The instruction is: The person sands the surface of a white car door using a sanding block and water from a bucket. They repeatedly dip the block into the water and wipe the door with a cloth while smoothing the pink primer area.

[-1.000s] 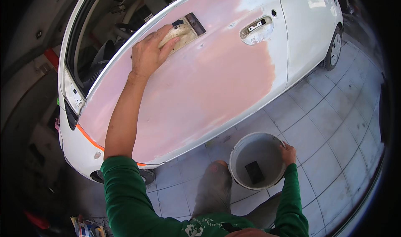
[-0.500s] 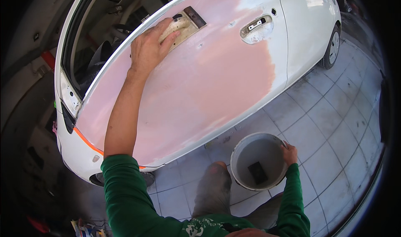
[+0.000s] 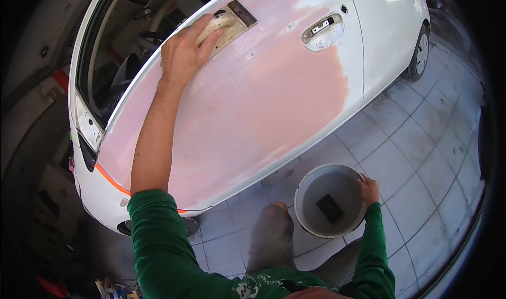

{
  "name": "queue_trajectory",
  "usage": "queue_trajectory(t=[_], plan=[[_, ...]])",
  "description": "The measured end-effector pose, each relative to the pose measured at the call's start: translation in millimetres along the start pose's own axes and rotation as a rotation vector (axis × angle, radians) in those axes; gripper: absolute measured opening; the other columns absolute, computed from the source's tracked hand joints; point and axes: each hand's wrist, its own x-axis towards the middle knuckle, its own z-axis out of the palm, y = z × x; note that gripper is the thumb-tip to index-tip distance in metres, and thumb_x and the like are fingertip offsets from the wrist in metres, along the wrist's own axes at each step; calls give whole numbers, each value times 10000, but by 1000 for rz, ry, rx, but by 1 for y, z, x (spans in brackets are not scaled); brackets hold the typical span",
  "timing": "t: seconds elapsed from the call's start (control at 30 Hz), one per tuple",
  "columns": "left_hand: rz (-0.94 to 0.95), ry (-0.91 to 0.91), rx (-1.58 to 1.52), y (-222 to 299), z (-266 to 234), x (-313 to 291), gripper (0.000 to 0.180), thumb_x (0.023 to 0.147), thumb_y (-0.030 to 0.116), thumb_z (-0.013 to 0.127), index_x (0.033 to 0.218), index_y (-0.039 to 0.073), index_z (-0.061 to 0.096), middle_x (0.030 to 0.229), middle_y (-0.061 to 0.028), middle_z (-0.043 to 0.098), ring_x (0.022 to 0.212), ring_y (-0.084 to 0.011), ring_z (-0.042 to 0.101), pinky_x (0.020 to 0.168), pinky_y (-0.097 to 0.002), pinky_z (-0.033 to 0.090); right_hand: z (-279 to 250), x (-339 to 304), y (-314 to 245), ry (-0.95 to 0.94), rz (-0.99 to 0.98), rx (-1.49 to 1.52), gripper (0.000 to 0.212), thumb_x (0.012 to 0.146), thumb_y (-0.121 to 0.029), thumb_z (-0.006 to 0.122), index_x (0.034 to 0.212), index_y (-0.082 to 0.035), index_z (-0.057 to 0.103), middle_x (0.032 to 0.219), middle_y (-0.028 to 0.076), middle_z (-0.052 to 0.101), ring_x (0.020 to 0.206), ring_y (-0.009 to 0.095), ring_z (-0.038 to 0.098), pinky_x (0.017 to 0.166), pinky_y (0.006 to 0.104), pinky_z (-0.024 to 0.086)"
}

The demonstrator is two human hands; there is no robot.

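Hidden: most of the sanding block (image 3: 226,25) lay under the left hand (image 3: 182,54); only its pale pad and a dark end toward the door handle (image 3: 321,29) showed.
Hard to make out: the car's interior behind the window opening was dark, with only vague seat shapes; the clutter at the lower left edge, below the door, was cut off.
Bucket contents: a small dark rectangular piece (image 3: 330,208) lay on the bottom of the white bucket (image 3: 303,193); whether water covered it could not be told.
Left arm: it was stretched out straight from a green sleeve, reaching up across the car door (image 3: 253,104) to its top edge near the window line.
Left hand: it was palm down, fingers clasped over the sanding block and pressing it flat against the pink primed panel.
Right arm: it was bent close to the body, below the door, its forearm in a green sleeve.
Right hand (image 3: 369,189): it gripped the bucket's rim on the side away from the door, fingers curled over the edge.
Bucket place: it stood on the tiled floor (image 3: 421,157) just below the door's lower edge, beside the person's knee (image 3: 274,214).
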Motion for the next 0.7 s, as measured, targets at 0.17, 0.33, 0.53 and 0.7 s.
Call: queue_trajectory(t=[0.17,0.33,0.53,0.7], plan=[[-59,-27,2,36,7,99,500,986,440,706,1333,81,712,1151,-241,758,1091,-409,723,940,-489,559,9,2,4,36,-26,71,428,942,-296,738,1328,-111,750,672,190,612,643,266,622,733,424,526],[56,39,-49,15,16,-24,465,952,376,796,1308,84,729,1015,-202,793,940,-318,789,781,-399,609,-5,1,9,30,1,-27,433,942,-305,736,1330,-112,750,682,190,634,655,256,630,749,412,532],[-30,-24,163,17,15,75,502,971,490,729,1309,119,733,1042,-173,796,940,-363,774,844,-453,602,2,0,-20,-80,45,-1,440,954,-307,738,1332,-80,739,742,211,683,713,168,654,756,400,538],[-8,-8,46,21,32,75,526,976,532,701,1318,134,730,1026,-150,802,927,-388,766,845,-470,596,-2,-2,-11,-26,36,1,433,945,-310,741,1330,-113,749,728,215,672,690,237,667,761,417,539]])
